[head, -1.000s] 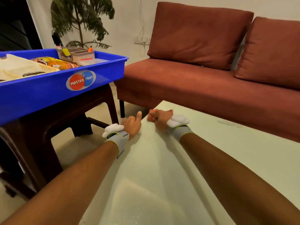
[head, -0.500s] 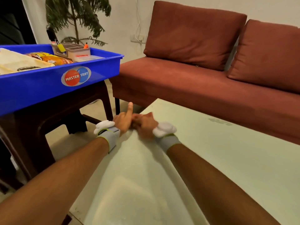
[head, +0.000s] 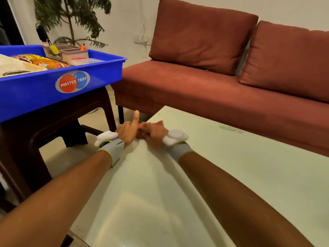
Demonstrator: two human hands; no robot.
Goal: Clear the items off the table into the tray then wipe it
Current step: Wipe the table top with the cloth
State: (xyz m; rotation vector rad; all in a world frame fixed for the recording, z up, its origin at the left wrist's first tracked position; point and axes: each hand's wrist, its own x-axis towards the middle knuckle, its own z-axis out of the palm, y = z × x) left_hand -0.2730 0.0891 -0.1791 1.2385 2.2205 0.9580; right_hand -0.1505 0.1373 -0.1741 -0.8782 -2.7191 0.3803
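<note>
Two bare hands, touching each other at the far left corner of one pale greenish, glossy, flat-topped table [head: 231, 175]. Left hand [head: 126, 131] just past the table's edge, one digit pointing straight up, the rest tucked out of sight. Impossible to tell whether gripping anything. Right hand [head: 154, 133] knuckles-up on the tabletop, fingers bent towards the left hand; blurred there, so no telling whether closed on something or merely curled. Two grey fabric bands, one per wrist, each topped with a lumpy white pod: left wristband [head: 112, 148], right wristband [head: 178, 148]. One faint grey smudge [head: 231, 130] on the tabletop's sheen, well to the right of the hands.

One blue, rectangular, hard plastic tray [head: 35, 97] off to the left, apart from the table, set on one dark brown, smooth-sided stool [head: 58, 122]. One oval red-and-blue sticker [head: 72, 82] on its near wall, lettered MASTER TRAY. Inside the tray, four things:
- one crinkly orange-yellow snack packet [head: 44, 62]
- one cream sheet [head: 16, 66], cloth or paper, unclear
- one translucent, boxy plastic organiser [head: 73, 53] with several compartments
- one black marker [head: 42, 35] upright at the organiser's left end

Behind — one rust-red, nubby fabric sofa [head: 204, 90] with two plump squarish back cushions, one leafy green plant [head: 71, 15], and one white wall socket [head: 140, 40] with a thin white cord running up.
</note>
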